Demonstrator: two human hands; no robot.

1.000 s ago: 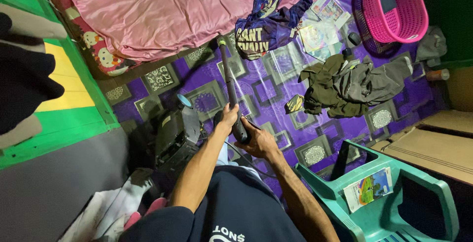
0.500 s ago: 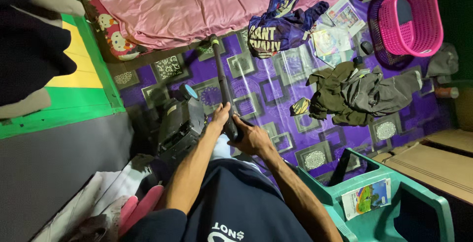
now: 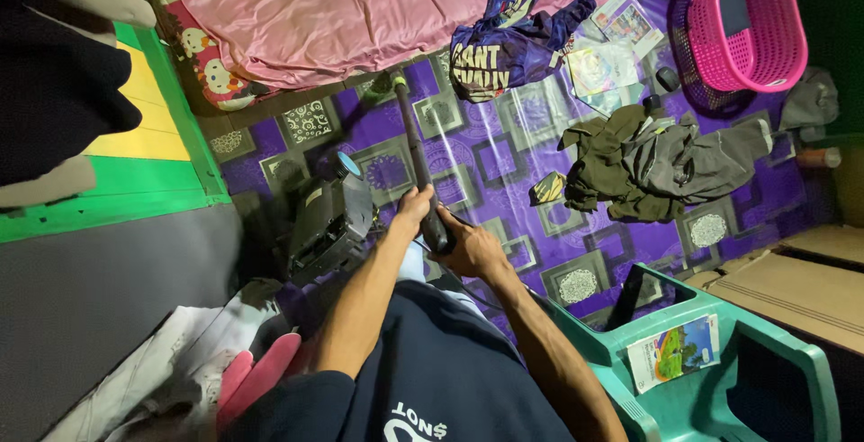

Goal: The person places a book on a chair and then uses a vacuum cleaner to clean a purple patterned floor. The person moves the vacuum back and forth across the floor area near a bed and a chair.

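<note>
We grip a long dark wand (image 3: 416,149) with both hands: our left hand (image 3: 414,210) is wrapped around the shaft, and our right hand (image 3: 472,250) is closed around the thicker handle end just below it. The wand slants away from us over the purple patterned floor mat (image 3: 504,149), its far tip near the edge of the pink bedsheet (image 3: 360,10). Just beside our left hand sits a dark machine body (image 3: 326,226) on the floor.

At the upper right a pink laundry basket (image 3: 751,23) lies tipped on its side (something dark shows inside, though we cannot tell what). Between it and the wand lie a blue printed garment (image 3: 508,41) and a heap of grey-olive clothes (image 3: 648,163). At our right stands a teal plastic chair (image 3: 711,361), its seat holding a small colourful booklet (image 3: 673,350).
</note>
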